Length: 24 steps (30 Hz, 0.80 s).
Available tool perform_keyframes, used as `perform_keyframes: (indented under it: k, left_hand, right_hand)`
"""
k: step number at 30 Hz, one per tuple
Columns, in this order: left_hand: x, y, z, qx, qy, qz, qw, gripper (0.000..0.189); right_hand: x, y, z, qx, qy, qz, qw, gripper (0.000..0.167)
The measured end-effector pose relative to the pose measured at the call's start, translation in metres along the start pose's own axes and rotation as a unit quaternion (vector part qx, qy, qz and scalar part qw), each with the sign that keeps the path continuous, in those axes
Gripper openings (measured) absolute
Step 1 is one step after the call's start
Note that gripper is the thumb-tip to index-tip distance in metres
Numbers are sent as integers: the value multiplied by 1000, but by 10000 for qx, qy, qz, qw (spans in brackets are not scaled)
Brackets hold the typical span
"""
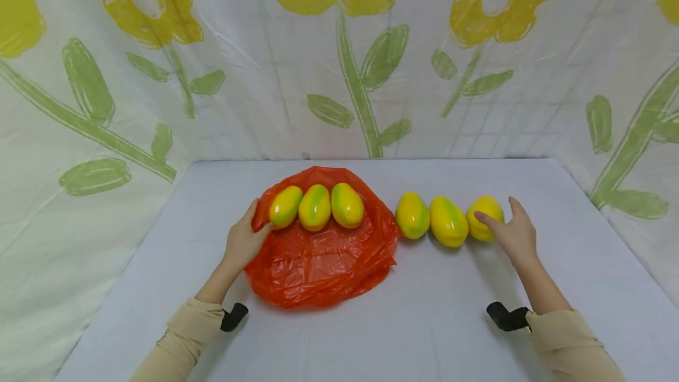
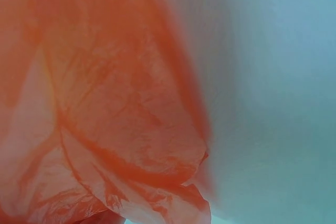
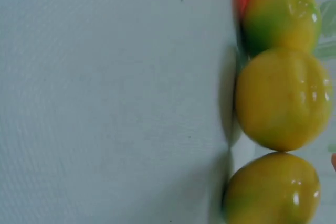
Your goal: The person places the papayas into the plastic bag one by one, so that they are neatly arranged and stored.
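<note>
In the head view a crumpled red plastic bag [image 1: 323,264] lies spread on the table, with a row of three yellow-green mangoes, the left [image 1: 285,207], middle [image 1: 315,208] and right [image 1: 347,206], on its far part. My left hand [image 1: 245,241] is at the bag's left edge, thumb and fingers spread beside the left mango; its contact is unclear. Three more mangoes [image 1: 412,216] [image 1: 448,221] [image 1: 485,218] stand in a row right of the bag. Around the rightmost one my right hand [image 1: 513,233] is spread, thumb across its front, fingers apart from its right side.
A white-covered table [image 1: 435,323] runs back to a white curtain [image 1: 239,105] printed with yellow flowers. Black wrist-worn pieces [image 1: 233,317] [image 1: 506,316] stick out from both sleeves. The left wrist view is mostly filled by the bag [image 2: 121,108].
</note>
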State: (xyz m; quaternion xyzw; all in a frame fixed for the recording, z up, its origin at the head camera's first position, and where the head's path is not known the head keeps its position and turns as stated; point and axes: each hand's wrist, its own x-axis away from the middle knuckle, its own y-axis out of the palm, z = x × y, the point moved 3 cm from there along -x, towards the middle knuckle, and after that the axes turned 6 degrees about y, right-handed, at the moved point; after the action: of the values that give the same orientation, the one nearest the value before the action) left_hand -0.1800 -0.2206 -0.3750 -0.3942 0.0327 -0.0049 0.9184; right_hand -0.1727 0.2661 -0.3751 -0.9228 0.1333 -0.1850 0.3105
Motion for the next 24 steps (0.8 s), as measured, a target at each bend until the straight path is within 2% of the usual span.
perform_keyframes:
  k: [5,11,19,24]
  left_hand:
    - [0,2,-1,-10,14,-4,10000,68]
    - [-1,2,-2,10,8,4,10000,68]
    - [-3,1,-2,67,-53,-72,9999,69]
    - [-3,1,-2,58,-65,-75,9999,68]
  right_hand:
    - [-10,7,10,-80,344,-281,9990,94]
    - [-13,11,13,-109,385,-422,9983,94]
    - [-13,13,13,-229,392,-352,9983,93]
    - [-13,12,13,-311,369,-149,9987,92]
